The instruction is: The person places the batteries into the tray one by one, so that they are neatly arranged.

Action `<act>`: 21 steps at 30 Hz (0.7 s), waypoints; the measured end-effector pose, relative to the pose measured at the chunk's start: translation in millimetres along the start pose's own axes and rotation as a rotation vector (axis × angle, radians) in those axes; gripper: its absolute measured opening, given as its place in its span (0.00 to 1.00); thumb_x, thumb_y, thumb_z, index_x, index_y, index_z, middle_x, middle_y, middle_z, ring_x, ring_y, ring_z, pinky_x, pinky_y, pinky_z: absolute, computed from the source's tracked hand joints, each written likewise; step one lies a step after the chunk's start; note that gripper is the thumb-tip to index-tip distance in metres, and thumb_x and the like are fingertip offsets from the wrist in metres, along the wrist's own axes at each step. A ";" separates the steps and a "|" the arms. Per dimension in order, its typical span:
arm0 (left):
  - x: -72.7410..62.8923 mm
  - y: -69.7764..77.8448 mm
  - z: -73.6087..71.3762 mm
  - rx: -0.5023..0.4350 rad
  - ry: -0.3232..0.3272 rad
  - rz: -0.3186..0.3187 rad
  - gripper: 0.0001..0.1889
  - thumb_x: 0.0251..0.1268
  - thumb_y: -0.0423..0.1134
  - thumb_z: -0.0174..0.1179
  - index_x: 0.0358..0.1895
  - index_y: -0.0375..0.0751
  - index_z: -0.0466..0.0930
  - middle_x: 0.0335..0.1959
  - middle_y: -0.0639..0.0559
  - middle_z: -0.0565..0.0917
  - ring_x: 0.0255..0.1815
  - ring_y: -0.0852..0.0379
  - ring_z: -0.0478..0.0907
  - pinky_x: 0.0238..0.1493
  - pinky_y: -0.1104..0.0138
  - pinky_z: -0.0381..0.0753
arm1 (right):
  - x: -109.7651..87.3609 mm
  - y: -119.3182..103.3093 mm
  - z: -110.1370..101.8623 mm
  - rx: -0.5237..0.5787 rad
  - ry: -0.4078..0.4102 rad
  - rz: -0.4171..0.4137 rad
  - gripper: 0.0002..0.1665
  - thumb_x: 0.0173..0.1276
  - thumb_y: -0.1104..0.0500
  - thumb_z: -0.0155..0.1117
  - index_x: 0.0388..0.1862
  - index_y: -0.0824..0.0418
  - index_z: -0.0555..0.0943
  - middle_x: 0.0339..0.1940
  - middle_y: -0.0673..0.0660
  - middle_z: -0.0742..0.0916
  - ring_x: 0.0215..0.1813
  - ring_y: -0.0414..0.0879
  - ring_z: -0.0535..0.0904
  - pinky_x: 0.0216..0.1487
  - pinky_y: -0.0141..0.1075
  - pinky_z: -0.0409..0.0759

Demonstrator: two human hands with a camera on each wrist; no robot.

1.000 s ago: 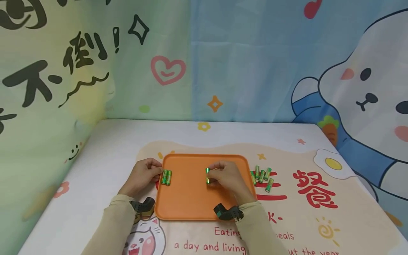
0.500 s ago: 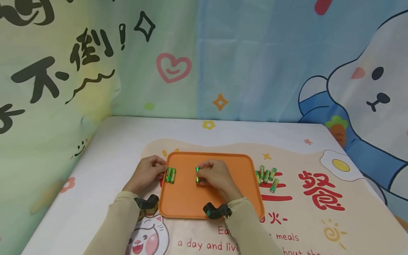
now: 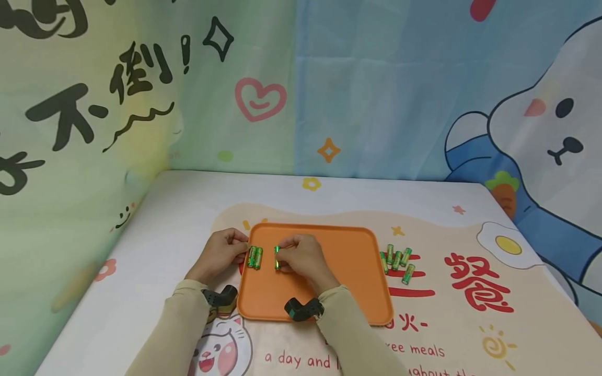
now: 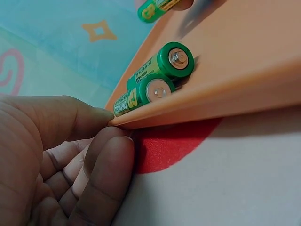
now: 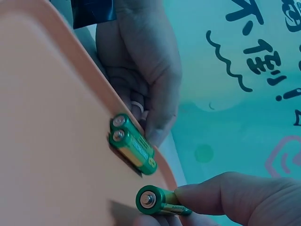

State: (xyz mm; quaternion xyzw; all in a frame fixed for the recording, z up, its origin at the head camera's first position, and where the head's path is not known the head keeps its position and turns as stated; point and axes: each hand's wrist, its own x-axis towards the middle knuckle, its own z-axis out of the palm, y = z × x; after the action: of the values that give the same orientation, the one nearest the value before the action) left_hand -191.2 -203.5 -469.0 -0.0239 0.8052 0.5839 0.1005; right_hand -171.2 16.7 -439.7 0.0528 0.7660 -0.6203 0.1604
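An orange tray point(image 3: 338, 277) lies on the table, and two green batteries point(image 3: 255, 257) rest side by side in it along the left wall. My left hand point(image 3: 217, 255) pinches the tray's left rim; in the left wrist view the thumb is at the rim's top and a finger below it. Between thumb and fingers my right hand point(image 3: 304, 261) holds a third green battery point(image 5: 151, 200), raised over the tray just right of the pair. Its shadow falls on the tray floor in the right wrist view.
Several more green batteries point(image 3: 397, 259) lie loose on the printed tabletop point(image 3: 470, 334), just past the tray's right wall. A patterned cloth backdrop point(image 3: 367, 104) stands behind the table and along its left side.
My right hand has carried its battery leftward across the tray, close to the two lying there. The left hand stays at the rim. The head view has shifted slightly.
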 end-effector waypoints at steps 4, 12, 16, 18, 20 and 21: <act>-0.9 1.0 -0.4 0.001 -0.005 0.012 0.08 0.71 0.29 0.59 0.48 0.27 0.80 0.33 0.47 0.83 0.29 0.60 0.80 0.32 0.71 0.83 | 3.2 -2.0 7.9 -0.012 0.007 0.000 0.10 0.63 0.69 0.69 0.44 0.66 0.85 0.34 0.60 0.87 0.30 0.47 0.86 0.33 0.37 0.88; -1.9 1.7 0.8 0.005 -0.007 0.037 0.09 0.70 0.28 0.60 0.48 0.25 0.79 0.31 0.48 0.83 0.27 0.61 0.79 0.30 0.71 0.83 | 4.6 -5.6 16.4 -0.041 0.042 0.003 0.10 0.61 0.69 0.70 0.42 0.65 0.85 0.35 0.59 0.87 0.28 0.47 0.87 0.30 0.36 0.87; -1.0 0.6 0.5 0.007 -0.005 0.039 0.09 0.70 0.28 0.59 0.48 0.25 0.79 0.31 0.48 0.83 0.26 0.62 0.79 0.30 0.72 0.83 | 4.1 -7.4 19.0 -0.054 0.051 -0.001 0.10 0.61 0.69 0.71 0.42 0.65 0.85 0.34 0.59 0.87 0.27 0.47 0.87 0.30 0.36 0.87; -0.5 -0.1 0.0 0.007 -0.006 0.040 0.09 0.70 0.28 0.59 0.48 0.25 0.79 0.31 0.49 0.83 0.26 0.62 0.79 0.30 0.72 0.83 | 4.7 -7.5 20.3 -0.058 0.052 -0.003 0.09 0.61 0.69 0.71 0.41 0.65 0.85 0.33 0.59 0.87 0.27 0.46 0.87 0.30 0.36 0.87; -0.5 -0.5 -0.2 0.007 -0.007 0.042 0.09 0.70 0.28 0.60 0.48 0.25 0.80 0.30 0.49 0.83 0.26 0.62 0.79 0.30 0.72 0.83 | 5.0 -7.5 21.4 -0.061 0.053 -0.006 0.10 0.61 0.69 0.71 0.42 0.65 0.85 0.34 0.59 0.87 0.27 0.46 0.87 0.30 0.36 0.87; -0.7 -0.4 -0.3 0.008 -0.006 0.042 0.09 0.70 0.28 0.60 0.48 0.25 0.80 0.30 0.49 0.83 0.26 0.62 0.79 0.29 0.72 0.82 | 5.3 -7.3 21.8 -0.062 0.055 -0.008 0.10 0.60 0.69 0.71 0.42 0.66 0.85 0.34 0.59 0.87 0.27 0.46 0.87 0.30 0.36 0.87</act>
State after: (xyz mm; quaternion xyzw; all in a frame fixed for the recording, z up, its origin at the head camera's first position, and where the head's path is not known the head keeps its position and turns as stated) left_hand -190.5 -203.9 -469.1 -0.0048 0.8076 0.5827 0.0906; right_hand -174.2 -6.7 -438.4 0.0617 0.7890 -0.5954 0.1385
